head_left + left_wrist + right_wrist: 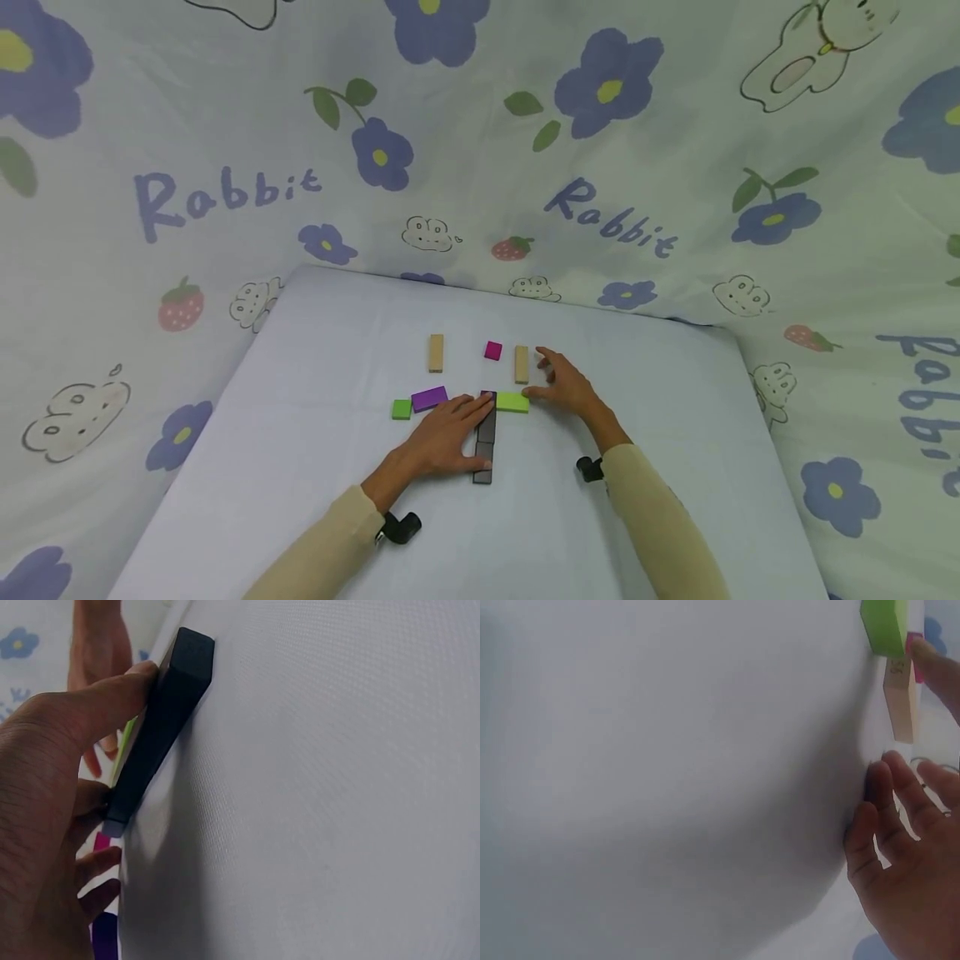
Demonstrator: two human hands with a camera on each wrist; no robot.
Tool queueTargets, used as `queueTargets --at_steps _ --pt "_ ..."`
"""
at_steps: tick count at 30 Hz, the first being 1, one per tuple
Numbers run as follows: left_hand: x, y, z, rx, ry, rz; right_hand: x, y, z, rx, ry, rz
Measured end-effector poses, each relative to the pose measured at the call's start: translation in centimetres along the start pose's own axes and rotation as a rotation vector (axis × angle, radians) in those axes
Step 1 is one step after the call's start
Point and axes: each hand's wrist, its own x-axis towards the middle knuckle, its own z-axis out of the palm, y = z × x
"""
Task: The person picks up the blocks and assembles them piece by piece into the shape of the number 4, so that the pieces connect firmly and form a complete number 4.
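A straight row of black blocks (484, 454) lies end to end on the white tabletop. My left hand (444, 437) reaches across it from the left, fingertips at its far end and thumb against the side of the near block. In the left wrist view the thumb tip touches the black row (165, 712). Beside the row's far end, on its right, lies a lime green block (513, 402). My right hand (568, 385) has its thumb at that block's right end; its other fingers are spread beside a wooden block (521, 364) and hold nothing.
A purple block (429, 398) and a small green block (401, 409) lie left of the row. Farther back are a second wooden block (436, 353) and a small magenta block (492, 350). A patterned cloth (465, 192) hangs around the table.
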Motion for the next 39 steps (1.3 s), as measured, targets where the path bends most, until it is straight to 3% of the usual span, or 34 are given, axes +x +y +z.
queueTargets --at_steps 7,19,29,39 --pt "-0.3 -0.2 0.2 -0.002 0.007 0.008 1.2 -0.2 -0.7 -0.029 -0.084 -0.025" --pt "-0.4 -0.2 0.0 -0.021 0.024 0.023 2.6 -0.5 -1.0 -0.075 -0.139 -0.024" --pt "-0.5 -0.3 0.4 -0.015 0.038 0.034 2.5 -0.5 -1.1 -0.053 -0.138 -0.042" --pt "-0.5 -0.3 0.2 0.008 0.019 0.022 2.6 -0.6 -1.3 0.016 -0.137 -0.129"
